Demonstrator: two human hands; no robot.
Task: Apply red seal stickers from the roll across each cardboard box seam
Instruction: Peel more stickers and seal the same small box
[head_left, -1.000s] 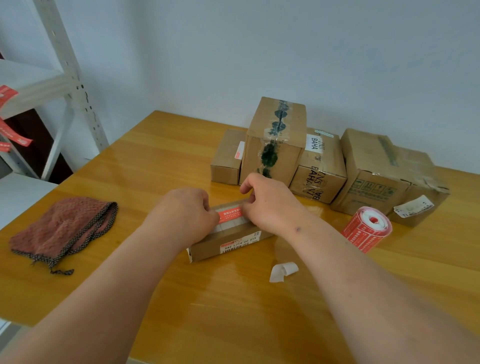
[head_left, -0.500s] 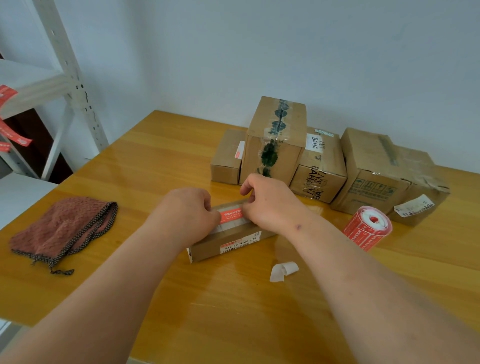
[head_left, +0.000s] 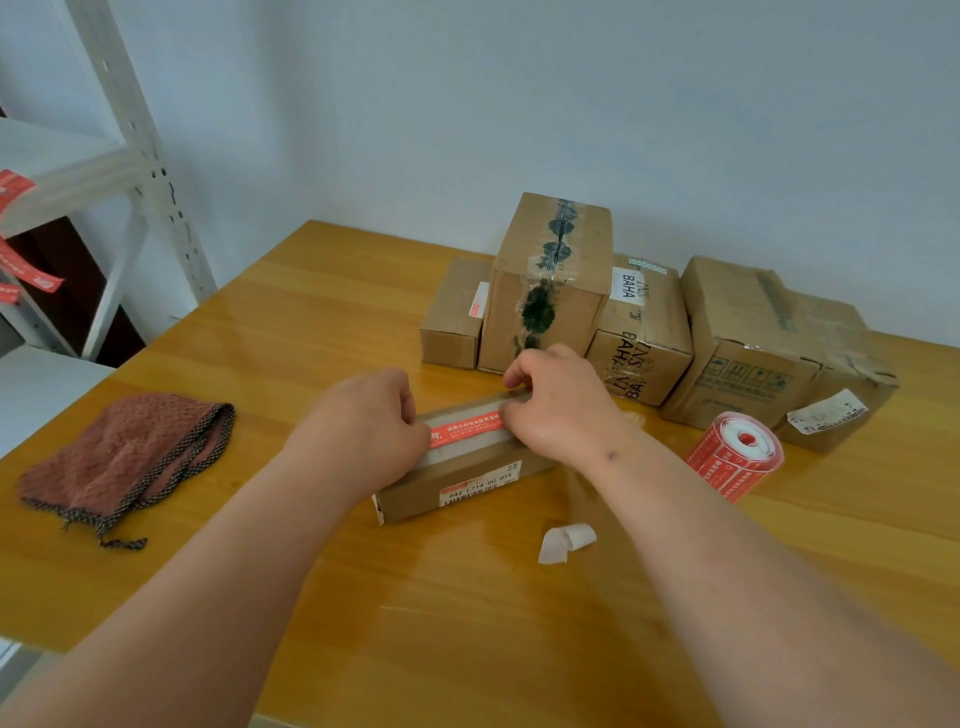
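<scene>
**Sticker going down on the near box**

Both hands are working on the low box (head_left: 457, 467) at mid-surface (head_left: 467, 623). The left hand (head_left: 363, 431) is pinching the sticker's left end; the right hand (head_left: 556, 410) is pinching its right end, fingers curled over the box's far edge. The sticker (head_left: 465, 427) is lying along the box top, stretched between the two grips and touching both.

Judgement: keep it taut, lower it flat, then rub from the centre outward to avoid creases; check it is bridging the seam.

The roll (head_left: 737, 454) is lying right of the box, apart from either hand. Five more boxes (head_left: 550, 280) are waiting at the far side.
</scene>
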